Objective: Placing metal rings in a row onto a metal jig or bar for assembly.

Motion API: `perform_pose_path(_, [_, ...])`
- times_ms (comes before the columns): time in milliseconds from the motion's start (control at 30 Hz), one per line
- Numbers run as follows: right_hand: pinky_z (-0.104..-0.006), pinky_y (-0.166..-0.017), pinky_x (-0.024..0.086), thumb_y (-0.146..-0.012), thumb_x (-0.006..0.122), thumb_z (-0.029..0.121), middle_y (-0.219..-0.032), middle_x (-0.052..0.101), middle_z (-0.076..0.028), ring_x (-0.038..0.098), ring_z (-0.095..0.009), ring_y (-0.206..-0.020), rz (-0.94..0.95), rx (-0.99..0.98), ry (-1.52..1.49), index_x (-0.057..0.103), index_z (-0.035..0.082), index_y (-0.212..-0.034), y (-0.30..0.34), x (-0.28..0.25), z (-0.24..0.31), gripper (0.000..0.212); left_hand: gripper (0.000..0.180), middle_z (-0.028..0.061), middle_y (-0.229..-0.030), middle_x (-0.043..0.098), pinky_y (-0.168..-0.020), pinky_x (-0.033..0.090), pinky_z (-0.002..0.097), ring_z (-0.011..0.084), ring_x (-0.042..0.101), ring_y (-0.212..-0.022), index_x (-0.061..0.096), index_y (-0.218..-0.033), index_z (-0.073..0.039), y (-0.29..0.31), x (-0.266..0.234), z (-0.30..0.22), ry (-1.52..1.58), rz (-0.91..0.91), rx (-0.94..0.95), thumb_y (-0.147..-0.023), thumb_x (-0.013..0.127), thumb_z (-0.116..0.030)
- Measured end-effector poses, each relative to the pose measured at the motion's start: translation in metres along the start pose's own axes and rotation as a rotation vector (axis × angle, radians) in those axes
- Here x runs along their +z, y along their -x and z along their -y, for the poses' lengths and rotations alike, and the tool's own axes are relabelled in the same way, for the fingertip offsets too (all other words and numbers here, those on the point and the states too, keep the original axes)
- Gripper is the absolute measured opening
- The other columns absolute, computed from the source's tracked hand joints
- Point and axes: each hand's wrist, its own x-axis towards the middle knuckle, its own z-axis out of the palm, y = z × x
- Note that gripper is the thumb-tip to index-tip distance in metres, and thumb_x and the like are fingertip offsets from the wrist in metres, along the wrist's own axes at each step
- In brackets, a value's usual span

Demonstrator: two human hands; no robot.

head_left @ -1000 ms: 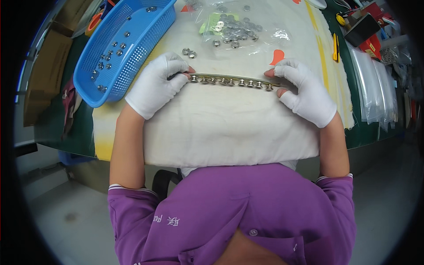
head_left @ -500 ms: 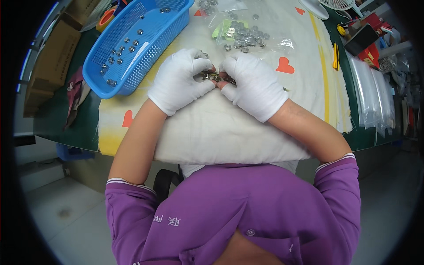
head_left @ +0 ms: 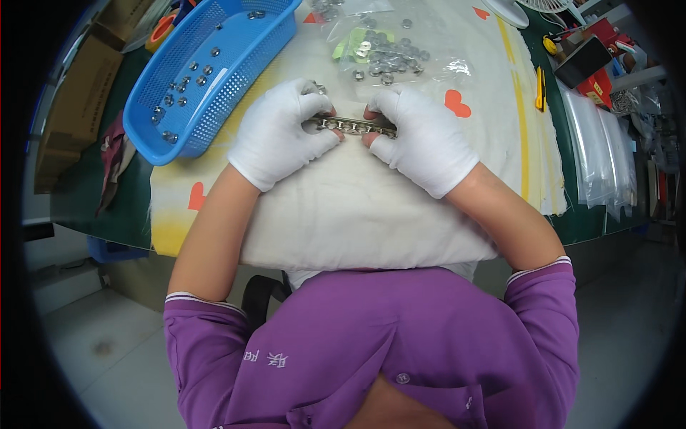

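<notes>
A narrow metal strip with a row of small round shiny pieces [head_left: 354, 127] lies crosswise between my hands, just above or on the cloth. My left hand [head_left: 277, 132], in a white glove with bare fingertips, pinches its left end between thumb and fingers. At the right end, my right hand [head_left: 427, 139], gloved the same way, grips it likewise. Only the strip's middle shows; both ends are covered by the hands. Beyond the hands lies a clear plastic bag [head_left: 446, 68] with many small round metal parts [head_left: 389, 57] on or in it.
A blue perforated basket [head_left: 189, 139] holding several small metal parts stands at the far left. Pale cloth with red hearts [head_left: 357, 214] covers the green table [head_left: 78, 193]. Off to the right are a yellow cutter knife [head_left: 540, 89], clear plastic bags [head_left: 600, 150] and a fan [head_left: 547, 6].
My hands have moved slightly apart, uncovering more of the strip's middle. The whole view has shifted a little, so the basket and bag sit slightly further left.
</notes>
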Motion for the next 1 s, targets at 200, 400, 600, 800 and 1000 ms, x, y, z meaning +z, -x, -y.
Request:
perform_pose_path(200, [-0.0451, -0.075, 0.050, -0.079, 0.065, 0.016, -0.087, 0.062, -0.015, 0.061, -0.034, -0.086, -0.020, -0.031, 0.025, 0.061, 0.004, -0.091, 0.001, -0.002, 0.003, 0.018, 0.024, 0.0124, -0.095, 0.061, -0.069, 0.050, 0.0322, 0.0252, 0.061, -0.081, 0.065, -0.084, -0.001, -0.001, -0.003, -0.005, 0.069, 0.053, -0.067, -0.066, 0.079, -0.008])
perform_pose_path(400, [-0.0393, -0.076, 0.052, -0.079, 0.069, 0.016, -0.093, 0.063, -0.015, 0.063, -0.031, -0.086, -0.013, -0.019, 0.003, 0.063, 0.002, -0.097, 0.005, -0.009, -0.001, 0.023, 0.024, 0.0084, -0.092, 0.063, -0.073, 0.050, 0.0378, 0.0287, 0.061, -0.083, 0.066, -0.081, -0.005, -0.005, -0.003, -0.006, -0.120, -0.114, 0.218, -0.062, 0.080, -0.009])
perform_pose_path(600, [-0.0371, -0.074, 0.051, -0.079, 0.070, 0.015, -0.087, 0.063, -0.013, 0.063, -0.029, -0.083, -0.024, 0.042, 0.016, 0.064, 0.004, -0.094, 0.015, -0.009, -0.006, 0.021, 0.019, 0.0071, -0.092, 0.068, -0.071, 0.050, 0.0397, 0.0284, 0.062, -0.086, 0.069, -0.079, -0.010, -0.014, 0.003, -0.004, -0.066, -0.060, 0.435, -0.062, 0.078, -0.011])
perform_pose_path(800, [-0.0370, -0.071, 0.050, -0.078, 0.068, 0.012, -0.084, 0.062, -0.013, 0.062, -0.029, -0.079, -0.079, -0.012, -0.045, 0.064, 0.004, -0.092, 0.013, -0.004, -0.009, 0.017, 0.025, 0.0095, -0.104, 0.067, -0.077, 0.050, 0.0408, 0.0307, 0.062, -0.093, 0.070, -0.090, -0.010, -0.008, 0.002, -0.008, -0.056, 0.028, 0.363, -0.066, 0.076, -0.010])
perform_pose_path(1000, [-0.0360, -0.073, 0.052, -0.078, 0.070, 0.013, -0.087, 0.062, -0.014, 0.063, -0.028, -0.080, -0.058, 0.013, -0.083, 0.062, 0.002, -0.092, 0.017, -0.008, -0.008, 0.019, 0.031, 0.0131, -0.113, 0.063, -0.085, 0.047, 0.0431, 0.0344, 0.058, -0.100, 0.068, -0.101, -0.008, -0.006, 0.003, -0.010, 0.006, 0.101, 0.402, -0.070, 0.071, -0.008])
